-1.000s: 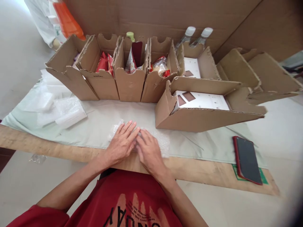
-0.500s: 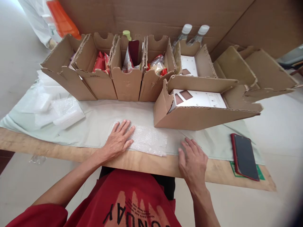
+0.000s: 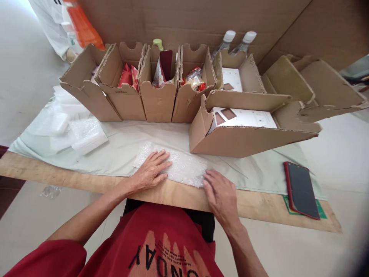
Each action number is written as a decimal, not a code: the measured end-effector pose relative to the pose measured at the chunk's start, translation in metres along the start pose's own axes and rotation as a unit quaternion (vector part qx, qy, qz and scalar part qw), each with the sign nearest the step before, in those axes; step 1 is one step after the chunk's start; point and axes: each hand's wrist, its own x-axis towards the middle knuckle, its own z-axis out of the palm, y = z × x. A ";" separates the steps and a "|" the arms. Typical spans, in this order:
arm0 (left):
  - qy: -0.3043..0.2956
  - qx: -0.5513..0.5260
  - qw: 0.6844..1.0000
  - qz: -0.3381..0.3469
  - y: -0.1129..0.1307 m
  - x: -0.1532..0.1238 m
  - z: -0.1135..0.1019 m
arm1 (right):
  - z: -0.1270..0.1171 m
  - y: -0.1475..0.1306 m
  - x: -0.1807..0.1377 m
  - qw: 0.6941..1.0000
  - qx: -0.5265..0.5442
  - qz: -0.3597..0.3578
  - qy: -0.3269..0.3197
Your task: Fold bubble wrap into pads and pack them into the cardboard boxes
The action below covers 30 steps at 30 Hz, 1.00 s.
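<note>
A flat piece of bubble wrap lies on the pale green cloth near the table's front edge. My left hand rests on its left part, fingers stretched out and spread. At its right end is my right hand, fingers extended, the tips at the wrap's edge; whether they press on it I cannot tell. Neither hand grips anything. Behind the wrap, slightly right, a cardboard bin holds white boxes with brown squares printed on them.
More bubble wrap lies piled at the left. Cardboard bins with red packets stand in a row behind. A phone lies on the right edge. Clear bottles and an orange bottle stand farther back. Another person's sleeve shows top left.
My right hand has moved left, from the cloth to the right end of the bubble wrap. My left hand stays spread on the wrap. The view has shifted slightly.
</note>
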 end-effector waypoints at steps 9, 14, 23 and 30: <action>0.170 0.105 0.938 -0.283 -0.016 -0.031 -0.015 | 0.017 0.008 0.037 0.996 -0.015 0.086 -0.035; 0.189 -0.021 0.931 -0.311 -0.010 -0.031 -0.012 | 0.003 -0.015 0.012 0.973 0.164 0.159 -0.039; 0.193 -0.016 0.954 -0.228 -0.021 0.045 -0.072 | -0.003 -0.070 -0.011 0.887 0.373 0.250 -0.109; 0.131 -0.047 0.990 -0.037 0.002 0.001 -0.039 | 0.000 -0.068 -0.003 0.885 0.375 0.219 -0.166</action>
